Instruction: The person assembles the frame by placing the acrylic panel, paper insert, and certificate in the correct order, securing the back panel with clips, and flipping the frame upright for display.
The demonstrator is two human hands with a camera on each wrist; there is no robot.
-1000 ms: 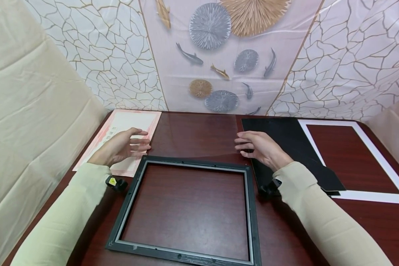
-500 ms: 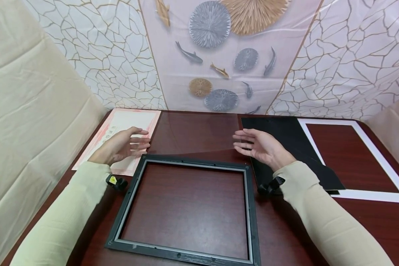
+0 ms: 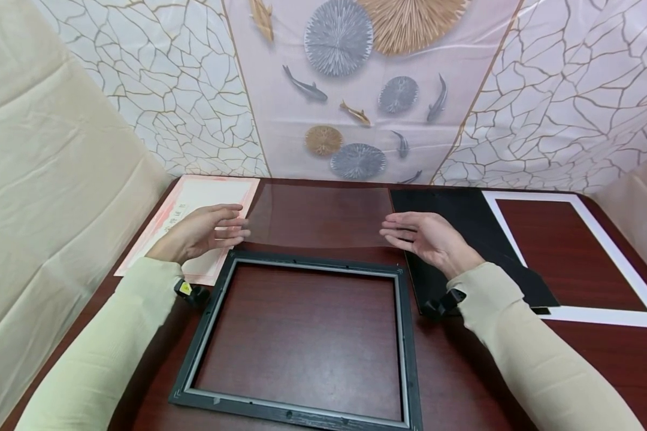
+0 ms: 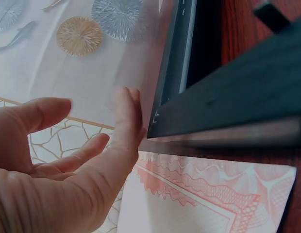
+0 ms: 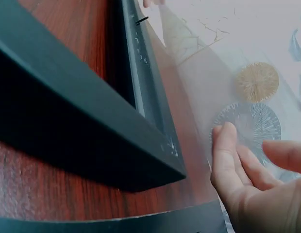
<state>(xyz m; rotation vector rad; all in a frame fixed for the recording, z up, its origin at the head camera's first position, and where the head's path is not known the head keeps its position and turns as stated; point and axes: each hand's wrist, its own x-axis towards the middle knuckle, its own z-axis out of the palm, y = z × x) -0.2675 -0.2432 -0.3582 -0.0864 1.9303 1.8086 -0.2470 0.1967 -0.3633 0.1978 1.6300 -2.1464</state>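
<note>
A clear, thin sheet (image 3: pixel 323 221) spans the space between my hands behind a dark picture frame (image 3: pixel 313 261). My left hand (image 3: pixel 202 233) is at the sheet's left edge, over a pink-bordered certificate (image 3: pixel 215 191). At the opposite edge is my right hand (image 3: pixel 428 239), above a black board (image 3: pixel 447 203). Palms face each other with fingers fairly straight; in both wrist views the thumbs stand apart from the fingers. The sheet's faint edge reaches the right fingers (image 5: pixel 223 155). Exact contact on the left cannot be told.
A white mat border (image 3: pixel 598 316) lies partly under the black board at the right. The reddish wooden table (image 3: pixel 302 341) shows through the frame's opening. Patterned cloth (image 3: pixel 280 137) hangs behind the table, and plain cream cloth (image 3: pixel 48 179) borders the left side.
The clear sheet's front edge shows farther back from the frame's rear bar, and its right edge has shifted slightly right. My left hand has moved slightly right; the frame stays put.
</note>
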